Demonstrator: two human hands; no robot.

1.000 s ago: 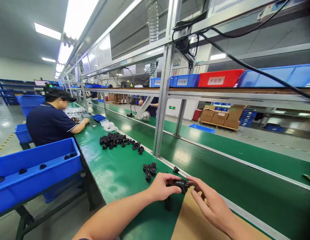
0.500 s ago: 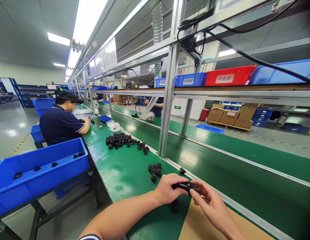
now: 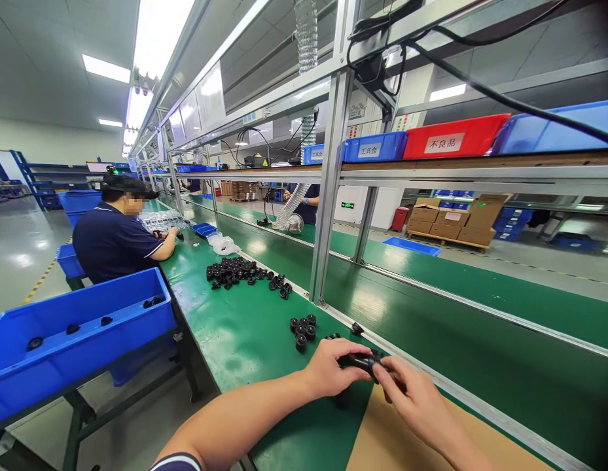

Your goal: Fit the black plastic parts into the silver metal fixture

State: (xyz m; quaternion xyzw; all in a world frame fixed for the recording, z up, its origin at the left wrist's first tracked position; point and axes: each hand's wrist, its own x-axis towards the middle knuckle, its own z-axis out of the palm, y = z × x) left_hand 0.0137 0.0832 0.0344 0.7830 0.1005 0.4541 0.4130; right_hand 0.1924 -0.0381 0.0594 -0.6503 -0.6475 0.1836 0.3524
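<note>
A black, curved plastic part (image 3: pixel 357 361) is held between my two hands above the green bench top. My left hand (image 3: pixel 328 367) closes on its left end, thumb below and fingers above. At the other end, the fingertips of my right hand (image 3: pixel 404 387) pinch it, hiding much of that end. Just beyond my left hand stands a small group of round black parts (image 3: pixel 302 330). One more black piece (image 3: pixel 357 328) lies against the metal rail, and another dark piece is partly hidden below my left hand.
A brown board (image 3: pixel 382 432) lies under my right forearm. Farther along the bench is a heap of black parts (image 3: pixel 230 269). A metal post (image 3: pixel 328 196) rises behind the rail. On the left stand a blue bin (image 3: pixel 78 327) with several black pieces and a seated co-worker (image 3: pixel 117 229).
The black part has turned slightly in my hands, and my right fingers have shifted on its right end. The camera view has tilted a little.
</note>
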